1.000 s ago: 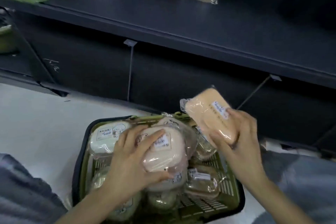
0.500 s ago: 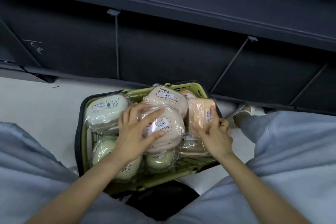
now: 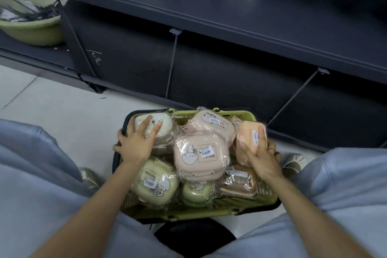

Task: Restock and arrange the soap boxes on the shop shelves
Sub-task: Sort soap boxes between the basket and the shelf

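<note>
In the green basket (image 3: pixel 247 115) the right hand (image 3: pixel 259 158) clasps an orange wrapped soap box (image 3: pixel 250 138) by its sides, the left hand (image 3: pixel 136 142) rests flat-fingered on a white one (image 3: pixel 161 126) — light, rigid shells in slippery film, so probably best gripped across the edges.

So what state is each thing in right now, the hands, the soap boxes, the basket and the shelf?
left hand: open, fingers resting on white soap box
right hand: gripping orange soap box
pink soap box: wrapped, lying on top
basket: full, on floor
shelf: partly stocked
</note>
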